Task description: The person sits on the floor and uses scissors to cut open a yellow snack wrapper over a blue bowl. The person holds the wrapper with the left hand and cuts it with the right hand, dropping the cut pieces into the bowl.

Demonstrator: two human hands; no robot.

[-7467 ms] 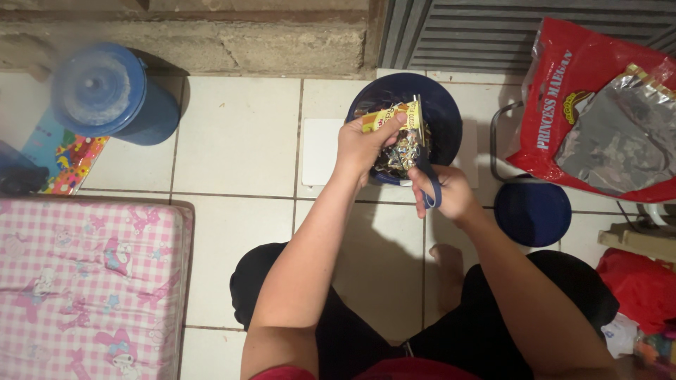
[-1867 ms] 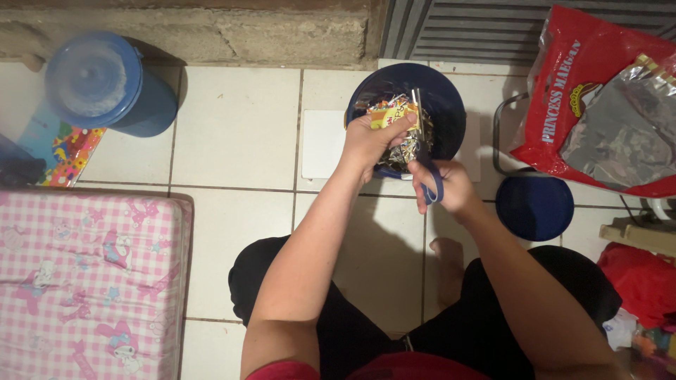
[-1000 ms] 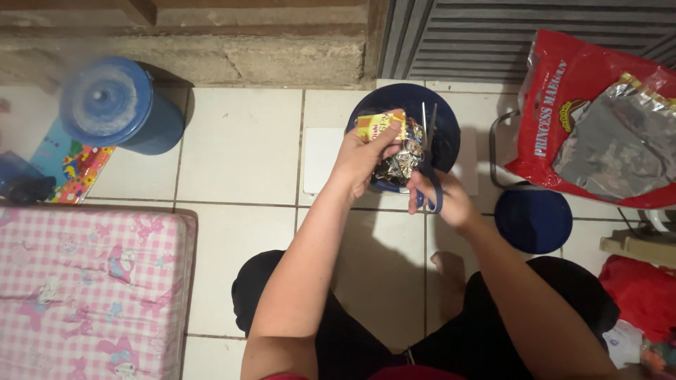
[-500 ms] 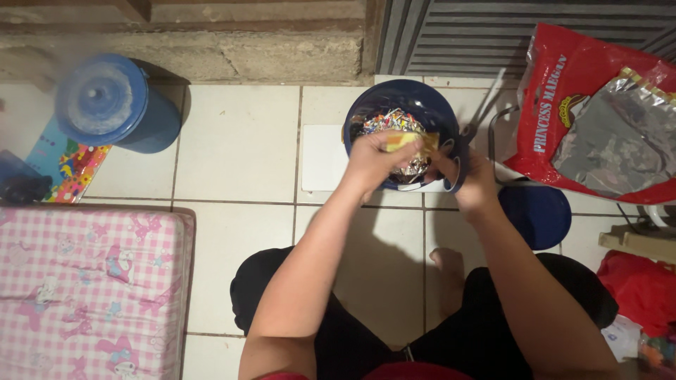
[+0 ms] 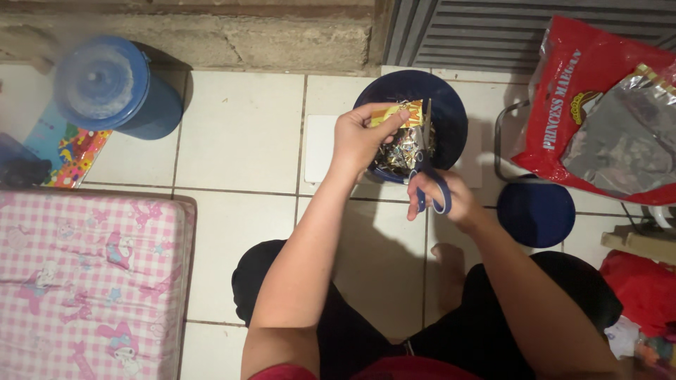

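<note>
Head view, read from the left: a pink checked cushion (image 5: 88, 281) lies at the lower left, and a lidded blue bucket (image 5: 113, 88) stands against the wall above it. Near the middle, a yellow foil wrapper (image 5: 398, 114) is pinched between the thumb and fingers of the left hand (image 5: 360, 137) and held over the dark blue bowl (image 5: 451, 112), which is filled with shiny cut scraps (image 5: 396, 155). Just right of it, the blue-handled scissors (image 5: 428, 165) are gripped by the right hand (image 5: 451, 200), fingers curled through the loops, blades upright and set against the wrapper's right edge. A dark blue lid (image 5: 535, 212) lies on the tiles further right, and a red bag (image 5: 563, 105) leans beyond it.

Half a second ago both hands were pressed together low over the bowl, with the scissors swung out to the right; now the wrapper has been raised and the blades brought back to it. The cutting is judged to be resuming on a fresh edge. Against the frame from seven seconds ago, the pose is nearly matched.
</note>
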